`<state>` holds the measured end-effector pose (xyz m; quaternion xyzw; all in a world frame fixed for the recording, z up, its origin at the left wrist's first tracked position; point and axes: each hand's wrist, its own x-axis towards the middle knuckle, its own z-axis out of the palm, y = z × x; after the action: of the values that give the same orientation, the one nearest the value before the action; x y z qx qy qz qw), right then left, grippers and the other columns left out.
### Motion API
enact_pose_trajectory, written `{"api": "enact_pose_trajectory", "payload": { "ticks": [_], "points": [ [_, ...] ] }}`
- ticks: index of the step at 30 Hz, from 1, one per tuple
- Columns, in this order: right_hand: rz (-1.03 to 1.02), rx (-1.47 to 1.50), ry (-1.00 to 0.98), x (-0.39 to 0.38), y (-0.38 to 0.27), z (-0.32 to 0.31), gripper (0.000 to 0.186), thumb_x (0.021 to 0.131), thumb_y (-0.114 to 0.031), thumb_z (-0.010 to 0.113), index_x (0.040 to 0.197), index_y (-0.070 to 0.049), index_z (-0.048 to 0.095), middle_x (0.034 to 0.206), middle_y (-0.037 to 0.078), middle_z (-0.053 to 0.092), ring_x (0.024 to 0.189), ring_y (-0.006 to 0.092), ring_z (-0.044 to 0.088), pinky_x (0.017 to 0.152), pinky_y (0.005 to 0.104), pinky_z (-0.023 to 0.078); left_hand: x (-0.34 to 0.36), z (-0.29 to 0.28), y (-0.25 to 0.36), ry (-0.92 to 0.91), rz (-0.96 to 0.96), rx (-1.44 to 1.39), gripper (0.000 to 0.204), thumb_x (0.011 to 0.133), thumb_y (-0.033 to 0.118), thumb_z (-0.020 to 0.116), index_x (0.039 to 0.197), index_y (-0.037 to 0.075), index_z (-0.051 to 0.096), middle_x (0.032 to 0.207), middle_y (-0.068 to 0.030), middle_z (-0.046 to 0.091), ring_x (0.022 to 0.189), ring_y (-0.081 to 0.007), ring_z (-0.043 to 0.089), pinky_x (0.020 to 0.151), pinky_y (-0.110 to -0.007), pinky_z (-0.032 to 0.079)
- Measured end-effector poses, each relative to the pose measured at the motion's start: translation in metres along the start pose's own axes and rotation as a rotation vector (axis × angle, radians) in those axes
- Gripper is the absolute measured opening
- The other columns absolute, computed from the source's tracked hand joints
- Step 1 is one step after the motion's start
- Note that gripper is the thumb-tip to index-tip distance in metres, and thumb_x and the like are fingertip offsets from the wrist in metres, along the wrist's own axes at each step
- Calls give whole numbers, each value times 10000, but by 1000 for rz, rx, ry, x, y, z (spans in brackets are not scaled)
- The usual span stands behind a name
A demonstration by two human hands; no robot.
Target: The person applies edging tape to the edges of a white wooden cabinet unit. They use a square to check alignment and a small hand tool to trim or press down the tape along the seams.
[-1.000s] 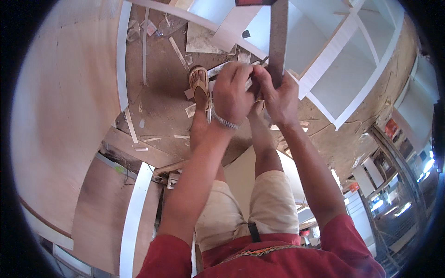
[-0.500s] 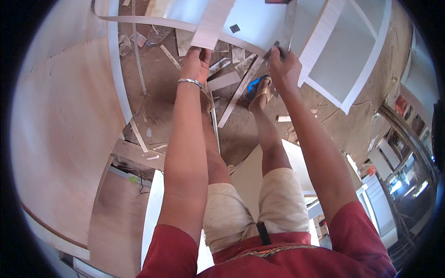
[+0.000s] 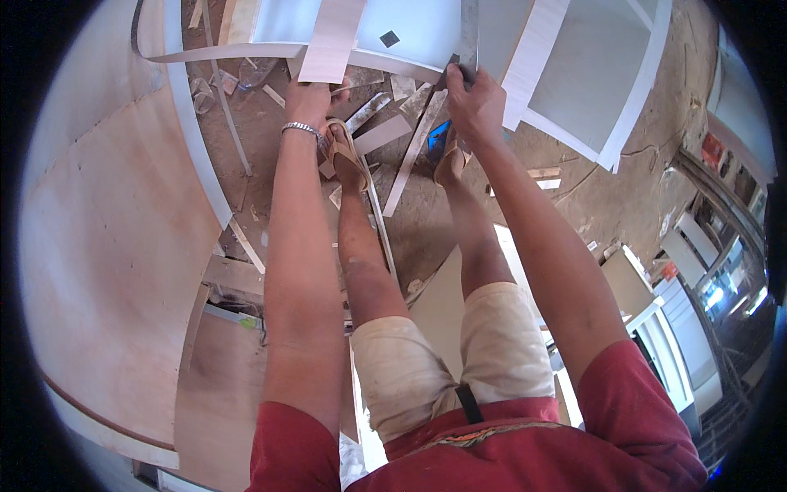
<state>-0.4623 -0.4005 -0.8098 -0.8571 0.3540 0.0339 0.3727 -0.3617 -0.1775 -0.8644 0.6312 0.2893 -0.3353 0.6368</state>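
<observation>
My left hand (image 3: 307, 107), with a bracelet at its wrist, is closed at the near end of a pale pink strip board (image 3: 332, 41); some fingertips are hidden. My right hand (image 3: 477, 108) is closed on a dark object (image 3: 456, 72) at the lower end of a long grey metal bar (image 3: 469, 33); what the dark object is, I cannot make out. Both hands are by the edge of a white panelled piece (image 3: 418, 29) with a small black square (image 3: 389, 38) on it. A long thin curved band (image 3: 197, 54) runs along this edge toward the left.
A large plywood panel (image 3: 106, 271) stands at the left. A white-framed grey panel (image 3: 590, 82) lies at upper right. Offcuts (image 3: 381, 131) and a blue item (image 3: 437, 138) litter the dirty floor (image 3: 623, 189) around my sandalled feet. Stacked boards (image 3: 689, 246) are at the right.
My hands, together at the metal bar a second ago, have separated. My left hand moved up and left to the pink strip; my right hand rose slightly. The view has shifted.
</observation>
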Motion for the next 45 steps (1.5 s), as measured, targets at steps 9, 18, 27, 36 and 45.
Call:
{"api": "enact_pose_trajectory", "payload": {
  "ticks": [9,18,27,36,45],
  "points": [
    [88,56,-17,2,4,5,368,982,-346,618,1038,3,720,915,244,740,896,437,719,833,470,555,3,17,-20,117,270,-124,165,1020,61,559,1130,-18,654,938,-132,730,712,-153,629,578,-281,467],
    [74,76,-28,7,21,9,390,979,-368,631,1002,12,716,834,207,727,803,364,718,764,449,555,9,34,-34,230,315,-365,161,984,4,584,1134,-6,644,915,-130,712,762,-186,656,682,-302,522],
    [106,74,-59,12,21,9,385,992,-351,652,948,28,705,683,110,701,603,205,716,614,366,569,6,39,-33,355,404,-113,134,965,33,592,1048,-3,691,887,-80,719,789,-174,663,737,-313,525],
    [251,257,-141,14,6,5,387,970,-350,690,1054,25,740,733,128,714,673,208,714,637,370,559,1,36,-37,414,384,-11,217,943,160,641,935,-29,747,885,-151,771,826,-248,721,779,-405,529],
    [195,360,-149,13,10,7,320,972,-305,729,983,-7,614,699,60,605,533,169,584,499,331,475,2,33,-34,302,347,-72,284,935,175,722,1140,-22,705,1050,-162,770,924,-195,723,776,-353,544]
  ]
}}
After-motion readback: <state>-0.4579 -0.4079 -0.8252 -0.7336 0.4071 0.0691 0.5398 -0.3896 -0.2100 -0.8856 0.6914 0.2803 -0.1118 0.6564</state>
